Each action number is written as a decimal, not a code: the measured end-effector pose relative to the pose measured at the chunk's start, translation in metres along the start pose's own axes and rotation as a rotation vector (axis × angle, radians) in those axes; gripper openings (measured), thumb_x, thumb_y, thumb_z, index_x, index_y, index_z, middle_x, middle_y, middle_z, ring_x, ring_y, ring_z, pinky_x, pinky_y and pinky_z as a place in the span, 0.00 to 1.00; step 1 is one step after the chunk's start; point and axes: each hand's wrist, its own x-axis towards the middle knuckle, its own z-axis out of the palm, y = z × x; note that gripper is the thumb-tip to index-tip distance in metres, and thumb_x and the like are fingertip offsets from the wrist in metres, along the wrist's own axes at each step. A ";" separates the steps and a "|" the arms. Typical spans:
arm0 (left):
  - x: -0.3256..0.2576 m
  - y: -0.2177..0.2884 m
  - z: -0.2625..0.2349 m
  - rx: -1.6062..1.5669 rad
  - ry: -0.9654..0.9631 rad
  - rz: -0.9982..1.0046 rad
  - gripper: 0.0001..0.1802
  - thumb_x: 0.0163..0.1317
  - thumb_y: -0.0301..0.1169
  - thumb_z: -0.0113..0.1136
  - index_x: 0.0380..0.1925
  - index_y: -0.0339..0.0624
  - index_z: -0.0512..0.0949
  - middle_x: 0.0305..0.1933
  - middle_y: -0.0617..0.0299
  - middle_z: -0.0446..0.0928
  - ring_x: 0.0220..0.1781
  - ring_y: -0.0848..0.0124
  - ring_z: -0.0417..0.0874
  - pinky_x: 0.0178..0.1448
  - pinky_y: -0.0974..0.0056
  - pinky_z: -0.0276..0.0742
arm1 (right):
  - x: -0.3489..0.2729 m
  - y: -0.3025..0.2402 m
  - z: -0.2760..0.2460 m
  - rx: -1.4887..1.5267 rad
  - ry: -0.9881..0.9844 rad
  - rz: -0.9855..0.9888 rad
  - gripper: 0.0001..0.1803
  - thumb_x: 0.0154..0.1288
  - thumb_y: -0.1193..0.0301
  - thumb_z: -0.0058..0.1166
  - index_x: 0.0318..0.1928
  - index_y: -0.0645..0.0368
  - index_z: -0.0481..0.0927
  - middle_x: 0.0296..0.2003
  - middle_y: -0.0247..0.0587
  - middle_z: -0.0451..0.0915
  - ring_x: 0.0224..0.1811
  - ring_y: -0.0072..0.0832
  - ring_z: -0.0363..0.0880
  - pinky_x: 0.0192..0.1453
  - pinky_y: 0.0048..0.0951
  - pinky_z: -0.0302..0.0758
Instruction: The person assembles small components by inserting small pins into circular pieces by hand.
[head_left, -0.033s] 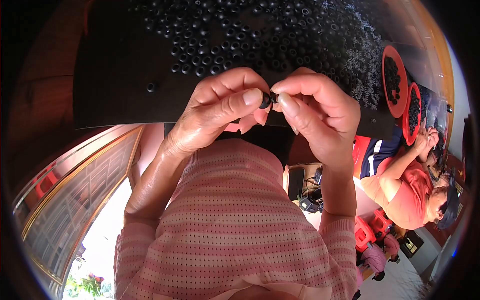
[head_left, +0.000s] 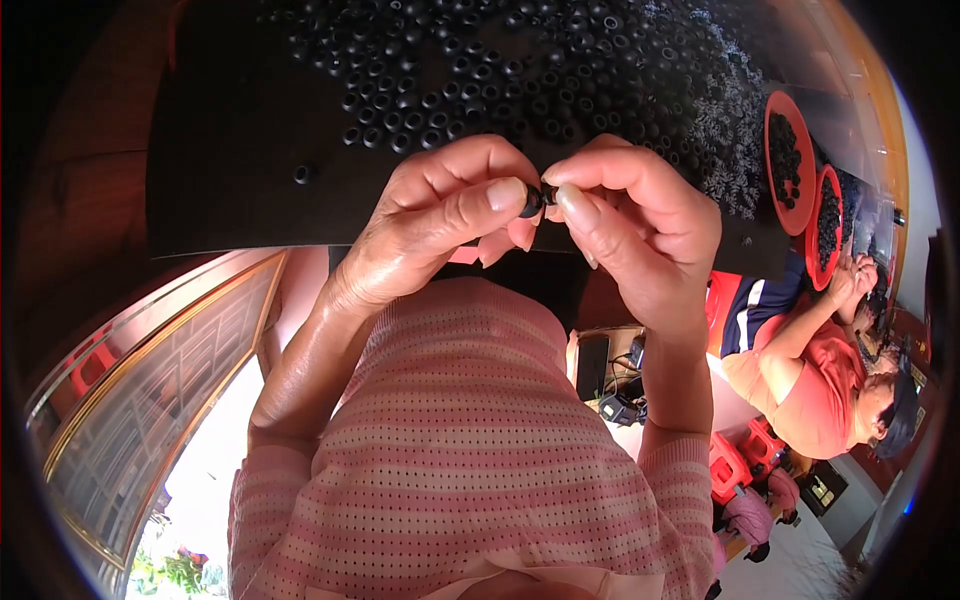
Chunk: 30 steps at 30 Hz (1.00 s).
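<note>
Covering most of the view beyond the hands, the black mat [head_left: 230,190] carries a big heap of loose black rings [head_left: 520,70], so by the look of it most of the pile is yet to be handled. At the mat's right edge two red trays [head_left: 775,140] hold darker pieces, seemingly finished ones, beside a co-worker in an orange shirt [head_left: 810,400]. Just over the mat's near edge, the left hand [head_left: 440,225] and right hand [head_left: 640,230] meet fingertip to fingertip, both pinched narrow on one small black ring [head_left: 535,200] caught between the thumbs and forefingers.
</note>
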 end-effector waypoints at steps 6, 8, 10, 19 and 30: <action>-0.001 -0.001 -0.003 0.085 -0.020 0.000 0.13 0.67 0.39 0.55 0.37 0.38 0.77 0.27 0.65 0.76 0.23 0.83 0.69 0.24 0.78 0.61 | 0.000 -0.003 0.000 -0.048 -0.014 0.028 0.04 0.64 0.84 0.51 0.39 0.70 0.76 0.31 0.40 0.76 0.32 0.23 0.82 0.33 0.18 0.79; -0.001 -0.001 -0.001 0.077 0.007 -0.001 0.14 0.67 0.40 0.54 0.37 0.39 0.77 0.27 0.65 0.76 0.23 0.83 0.69 0.24 0.77 0.61 | 0.000 -0.001 0.001 -0.085 0.001 -0.016 0.04 0.64 0.83 0.51 0.39 0.70 0.76 0.31 0.39 0.76 0.31 0.23 0.83 0.31 0.18 0.79; -0.001 -0.001 0.000 0.077 0.007 0.006 0.15 0.68 0.41 0.53 0.37 0.39 0.77 0.27 0.66 0.76 0.23 0.83 0.69 0.24 0.77 0.61 | 0.000 0.000 0.002 -0.147 0.003 -0.064 0.04 0.64 0.83 0.51 0.39 0.69 0.76 0.31 0.39 0.76 0.31 0.23 0.83 0.31 0.18 0.79; 0.000 0.001 0.003 0.098 0.053 -0.009 0.19 0.69 0.45 0.50 0.36 0.38 0.77 0.26 0.66 0.76 0.23 0.83 0.69 0.23 0.77 0.60 | 0.001 0.010 0.001 -0.461 0.021 -0.279 0.06 0.61 0.83 0.54 0.39 0.67 0.76 0.30 0.42 0.76 0.28 0.25 0.82 0.27 0.20 0.78; 0.001 -0.004 -0.002 0.132 0.036 0.022 0.21 0.69 0.47 0.49 0.35 0.39 0.77 0.25 0.68 0.76 0.23 0.83 0.70 0.23 0.77 0.60 | -0.006 0.012 0.009 -0.690 0.091 -0.361 0.08 0.58 0.80 0.60 0.39 0.66 0.78 0.29 0.44 0.78 0.28 0.27 0.77 0.30 0.22 0.73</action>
